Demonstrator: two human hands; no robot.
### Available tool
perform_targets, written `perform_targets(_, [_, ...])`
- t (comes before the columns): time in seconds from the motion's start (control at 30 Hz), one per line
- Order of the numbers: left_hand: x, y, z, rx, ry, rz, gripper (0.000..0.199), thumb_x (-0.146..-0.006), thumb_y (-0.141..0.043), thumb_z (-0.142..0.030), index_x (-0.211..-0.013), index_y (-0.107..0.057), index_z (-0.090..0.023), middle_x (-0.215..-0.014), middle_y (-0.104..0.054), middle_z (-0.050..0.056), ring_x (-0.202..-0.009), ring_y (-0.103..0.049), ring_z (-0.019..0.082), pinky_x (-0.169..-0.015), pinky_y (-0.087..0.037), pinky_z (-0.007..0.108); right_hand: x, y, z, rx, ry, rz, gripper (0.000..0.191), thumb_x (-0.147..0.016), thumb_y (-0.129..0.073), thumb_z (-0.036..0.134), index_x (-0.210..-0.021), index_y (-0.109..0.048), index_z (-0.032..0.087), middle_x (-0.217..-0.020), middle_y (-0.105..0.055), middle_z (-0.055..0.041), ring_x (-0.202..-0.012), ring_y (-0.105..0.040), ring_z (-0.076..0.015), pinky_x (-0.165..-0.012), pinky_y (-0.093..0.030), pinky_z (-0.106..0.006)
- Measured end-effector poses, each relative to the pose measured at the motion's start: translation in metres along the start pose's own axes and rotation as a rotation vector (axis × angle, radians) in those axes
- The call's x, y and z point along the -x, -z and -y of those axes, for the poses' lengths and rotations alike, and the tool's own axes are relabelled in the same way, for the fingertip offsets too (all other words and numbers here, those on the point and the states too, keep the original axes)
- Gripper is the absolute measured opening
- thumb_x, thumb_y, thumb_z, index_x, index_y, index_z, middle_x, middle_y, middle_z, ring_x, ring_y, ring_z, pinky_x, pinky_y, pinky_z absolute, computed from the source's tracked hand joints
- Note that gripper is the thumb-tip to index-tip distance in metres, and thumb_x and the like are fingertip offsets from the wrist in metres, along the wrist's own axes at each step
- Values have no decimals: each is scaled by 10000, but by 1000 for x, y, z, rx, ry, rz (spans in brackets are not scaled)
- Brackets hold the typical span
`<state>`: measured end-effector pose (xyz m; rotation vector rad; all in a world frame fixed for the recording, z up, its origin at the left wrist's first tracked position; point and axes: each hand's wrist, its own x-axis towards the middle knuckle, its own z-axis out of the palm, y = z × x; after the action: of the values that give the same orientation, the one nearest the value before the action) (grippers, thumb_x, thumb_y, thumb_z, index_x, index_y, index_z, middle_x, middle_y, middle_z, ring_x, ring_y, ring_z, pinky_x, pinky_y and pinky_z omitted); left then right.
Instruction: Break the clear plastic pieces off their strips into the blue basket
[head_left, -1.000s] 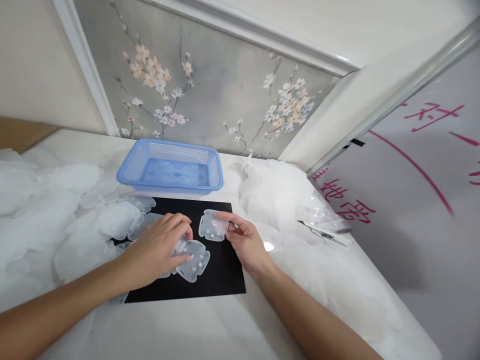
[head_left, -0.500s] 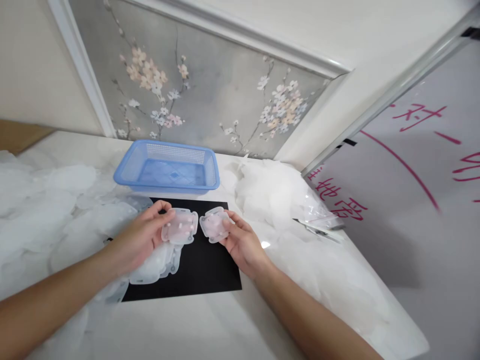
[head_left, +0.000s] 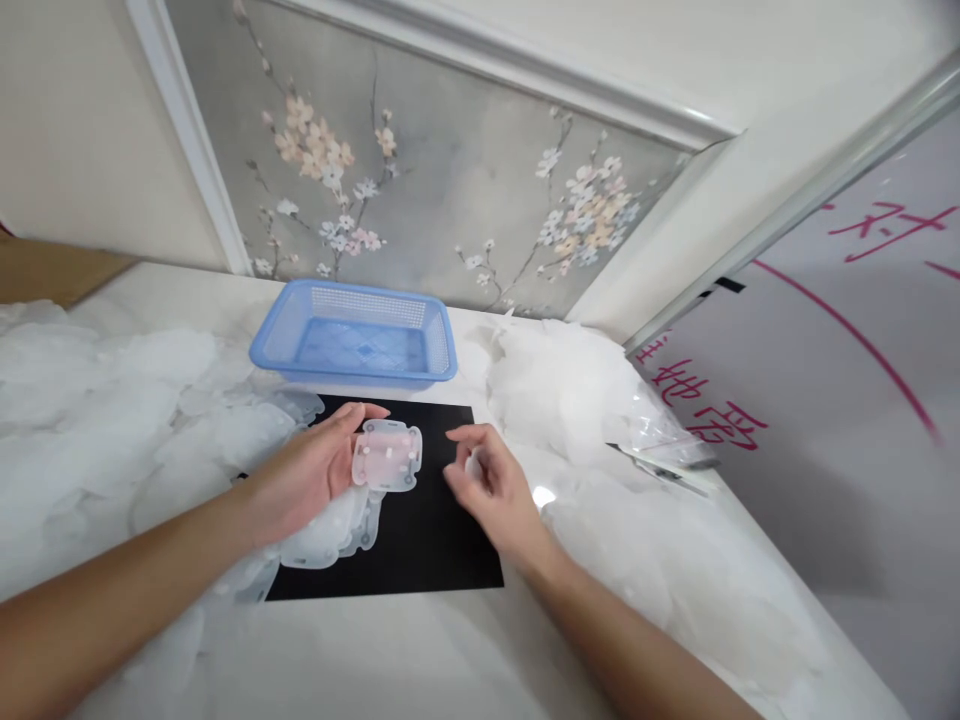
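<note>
Head view shows our left hand (head_left: 307, 480) holding a clear piece (head_left: 388, 455) over the black sheet (head_left: 427, 530), nearer us than the blue basket (head_left: 352, 378). Its flat face looks at us; we cannot tell its longest way. That palm is turned up. Our right hand (head_left: 499, 495) has curled fingers; we cannot tell if it grips anything.

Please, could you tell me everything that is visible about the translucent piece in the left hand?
The translucent piece looks like thin plastic: flat, roughly square, with rounded corners, notched edges and small pale dots. A pink tint shows through it. The left hand holds it at its left side, broad face toward the camera, over the black sheet. Whether it touches the pieces below is unclear.
</note>
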<state>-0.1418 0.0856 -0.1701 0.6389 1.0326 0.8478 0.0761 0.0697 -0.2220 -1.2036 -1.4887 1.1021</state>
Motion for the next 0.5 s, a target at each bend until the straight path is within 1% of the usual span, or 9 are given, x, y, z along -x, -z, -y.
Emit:
perform_targets(0.07, [-1,3,3,-15,-23,51,238,-1030,-427,-380,-1086,-612,-242,-950,-744,38,-902,-712,211,-832,-546,370,2,-6,-2,279,205,32,515,-786,-723,251,-1278,-574,280,-1056,-584,-52,-783,-610,-174,-672,-558,-318])
perform_targets(0.1, [-1,5,5,-21,-37,83,236,-1018,-459,-405,-1096,-612,-244,-968,-744,40,-914,-710,210,-836,-544,366,3,-9,-3,383,295,63,596,-787,-723,206,-1345,-538,302,-1182,-566,-83,-844,-628,-191,-708,-579,-342])
perform_targets(0.13, [-2,7,7,-26,-49,118,247,-1003,-489,-434,-1105,-611,-245,-983,-742,42,-923,-708,212,-840,-541,365,4,-13,-5,464,365,102,627,-805,-699,169,-1384,-513,322,-1295,-530,-106,-864,-638,-197,-719,-594,-360])
perform_targets(0.2, [-2,9,9,-39,-68,176,295,-969,-538,-493,-1118,-610,-248,-996,-740,46,-938,-702,218,-860,-534,370,3,-17,-7,563,455,156,597,-846,-636,117,-1384,-515,344,-1435,-464,-118,-820,-644,-185,-707,-613,-378])
perform_targets(0.27, [-3,9,10,-55,-73,202,342,-941,-564,-542,-1121,-612,-255,-1019,-740,47,-977,-694,224,-897,-519,377,2,-18,-8,578,491,150,557,-866,-589,87,-1353,-536,350,-1481,-445,-104,-836,-656,-187,-733,-625,-388])
perform_targets(0.37, [-1,7,8,-77,-63,187,341,-923,-583,-542,-1117,-607,-262,-1070,-742,47,-1057,-677,238,-922,-495,376,0,-13,-8,510,476,81,507,-883,-575,89,-1322,-546,341,-1445,-484,-93,-1032,-661,-228,-798,-630,-386])
perform_targets(0.43, [1,6,6,-94,-49,168,297,-906,-614,-459,-1123,-598,-257,-1099,-740,57,-1071,-674,255,-907,-489,389,1,-9,-8,468,458,45,432,-894,-599,116,-1269,-578,331,-1400,-516,-88,-1122,-639,-245,-823,-627,-386])
perform_targets(0.47, [2,6,5,-107,-47,158,286,-881,-633,-392,-1129,-597,-255,-1091,-740,58,-1054,-677,260,-889,-490,393,1,-8,-8,452,451,32,385,-898,-610,130,-1230,-603,325,-1378,-531,-85,-1112,-644,-243,-817,-626,-382])
perform_targets(0.5, [2,6,5,-123,-49,149,305,-840,-648,-316,-1134,-600,-256,-1065,-740,52,-1023,-682,258,-866,-491,390,2,-7,-9,439,445,23,342,-902,-615,140,-1193,-627,319,-1362,-541,-83,-1056,-660,-232,-795,-627,-375])
